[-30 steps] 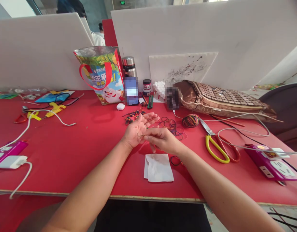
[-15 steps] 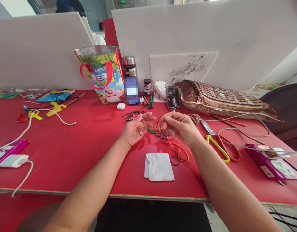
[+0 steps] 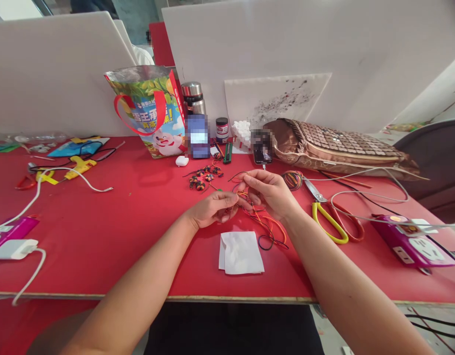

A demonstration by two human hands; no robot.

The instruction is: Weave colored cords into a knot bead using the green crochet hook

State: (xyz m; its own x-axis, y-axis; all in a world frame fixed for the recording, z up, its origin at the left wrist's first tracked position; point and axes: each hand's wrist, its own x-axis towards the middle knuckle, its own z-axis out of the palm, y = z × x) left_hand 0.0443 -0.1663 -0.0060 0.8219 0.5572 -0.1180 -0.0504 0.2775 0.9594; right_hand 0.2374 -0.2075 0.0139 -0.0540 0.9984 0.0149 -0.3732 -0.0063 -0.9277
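Observation:
My right hand [image 3: 266,191] pinches thin cord between thumb and forefinger, and a dark cord end sticks out to the left of the fingertips. My left hand [image 3: 217,208] is closed just below and left of it, thumb pressed to the fingers on cord; the exact grip is partly hidden. Orange, red and dark cords [image 3: 273,224] trail from the hands onto the red table. Behind the left hand lie several knotted multicoloured cord pieces [image 3: 201,178]. A folded white tissue [image 3: 242,252] lies in front of the hands.
Right of my hands are a cord bundle [image 3: 293,180], scissors [image 3: 329,217] with yellow and red handles, and a purple power strip [image 3: 415,241]. Phones [image 3: 263,148], a jar [image 3: 222,130], a printed bag [image 3: 153,116] and a brown cushion [image 3: 341,145] stand behind. A yellow glue gun [image 3: 78,167] lies left.
My left hand has gone from open, fingers apart, to closed on the cord, nearer the right hand. The right hand keeps its pinch. The view has shifted slightly.

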